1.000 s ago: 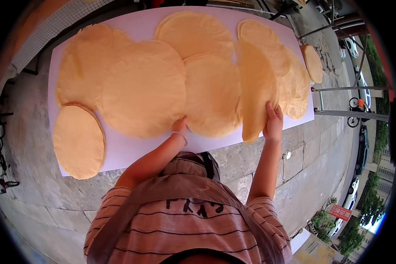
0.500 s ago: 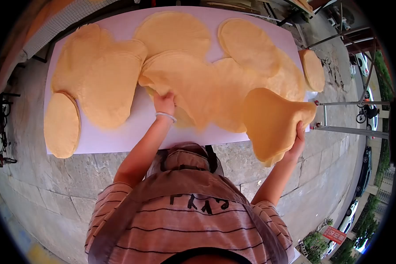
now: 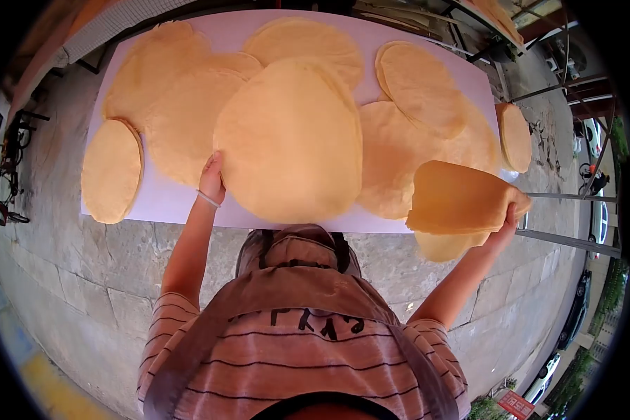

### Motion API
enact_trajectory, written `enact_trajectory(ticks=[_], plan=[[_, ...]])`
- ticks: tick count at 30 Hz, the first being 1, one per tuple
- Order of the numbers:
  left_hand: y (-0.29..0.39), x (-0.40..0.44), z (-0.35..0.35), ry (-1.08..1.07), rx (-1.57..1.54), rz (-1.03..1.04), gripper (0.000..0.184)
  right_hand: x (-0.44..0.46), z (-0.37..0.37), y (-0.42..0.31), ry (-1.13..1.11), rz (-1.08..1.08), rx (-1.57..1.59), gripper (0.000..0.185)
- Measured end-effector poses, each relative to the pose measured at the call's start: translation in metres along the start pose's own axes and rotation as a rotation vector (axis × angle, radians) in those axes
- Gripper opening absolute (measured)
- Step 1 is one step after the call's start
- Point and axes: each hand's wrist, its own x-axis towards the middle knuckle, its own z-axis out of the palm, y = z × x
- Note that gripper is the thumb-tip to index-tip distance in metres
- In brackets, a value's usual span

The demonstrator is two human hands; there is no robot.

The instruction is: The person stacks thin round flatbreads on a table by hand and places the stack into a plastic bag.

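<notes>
At the left edge of a large pile of thin, round yellow sheets (image 3: 290, 140), which look like thin pancakes, my left hand (image 3: 212, 180) has its fingers closed on the rim. This pile lies flat at the table's near middle. My right hand (image 3: 507, 222) grips a folded bundle of the same sheets (image 3: 458, 199) by its right end. The bundle hangs over the near right edge of the table, its lower layer drooping. Other round sheets (image 3: 192, 115) overlap to the left, and more (image 3: 392, 161) lie to the right.
The pale pink tabletop (image 3: 252, 218) carries several more sheet piles. A thick stack (image 3: 112, 171) sits at its left end, and another stack (image 3: 514, 138) is by the right end. Metal bars (image 3: 567, 241) stand at the right. Paved ground (image 3: 119, 280) surrounds the table.
The middle pile, whose near left edge was raised and curled, now lies flat and nearer to me. My left hand has moved left. My right hand has shifted right with its bundle.
</notes>
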Motion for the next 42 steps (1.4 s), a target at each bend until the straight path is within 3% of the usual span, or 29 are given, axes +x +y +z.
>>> enact_trajectory(ticks=[1,4,6,7,9,13,16,17,19,22,25,28,29,32,34,37,39,42], plan=[[-0.019,-0.001,-0.016,0.009,-0.047,-0.019,0.040,-0.010,0.031,-0.009,0.043,-0.122,-0.123,0.032],[-0.044,-0.006,-0.023,0.006,-0.206,-0.064,0.044,-0.041,0.105,-0.002,-0.119,-0.263,-0.304,0.027],[-0.034,-0.012,-0.004,-0.010,-0.330,-0.083,0.043,-0.070,0.142,0.027,-0.406,-0.365,-0.670,0.024],[-0.032,-0.012,0.003,-0.025,-0.331,-0.073,0.046,-0.091,0.163,0.054,-0.478,-0.349,-0.644,0.026],[-0.030,-0.009,0.018,-0.059,-0.328,-0.056,0.051,-0.118,0.191,0.099,-0.702,-0.447,-0.913,0.033],[0.000,-0.017,0.058,-0.148,-0.265,-0.042,0.047,-0.161,0.200,0.189,-0.871,-0.071,-0.865,0.016],[-0.013,-0.009,0.048,-0.029,-0.090,0.015,0.042,-0.155,0.179,0.234,-0.825,0.042,-0.688,0.018],[-0.014,-0.006,0.045,-0.014,-0.020,0.032,0.041,-0.155,0.179,0.225,-0.756,0.202,-0.612,0.019],[-0.015,-0.007,0.037,0.016,0.120,0.060,0.039,-0.143,0.171,0.208,-0.633,0.257,-0.474,0.021],[-0.019,-0.002,0.005,0.166,0.322,-0.067,0.041,-0.098,0.137,0.152,-0.457,0.184,-0.474,0.021],[0.005,-0.013,0.008,0.246,0.212,-0.175,0.036,-0.080,0.117,0.068,-0.232,0.156,-0.257,0.024],[-0.022,0.005,0.009,0.124,0.278,-0.066,0.036,-0.081,0.102,0.017,-0.089,-0.003,-0.221,0.029],[-0.028,0.017,0.026,-0.017,0.298,0.031,0.037,-0.079,0.096,0.014,-0.050,-0.055,-0.212,0.030],[-0.009,0.009,0.138,-0.312,0.338,0.212,0.040,-0.070,0.074,0.018,0.092,-0.163,-0.221,0.033],[0.026,-0.012,0.193,-0.421,0.121,0.130,0.041,-0.057,0.054,0.022,0.234,-0.193,-0.267,0.033],[0.074,-0.037,0.215,-0.461,-0.162,0.138,0.042,-0.052,0.022,0.008,0.245,-0.254,-0.280,0.032],[0.084,-0.049,0.199,-0.444,-0.147,0.114,0.042,-0.050,0.002,-0.004,0.219,-0.275,-0.240,0.030],[0.064,-0.051,0.152,-0.313,-0.035,0.102,0.041,-0.050,0.001,-0.031,0.392,-0.262,-0.251,0.030]])
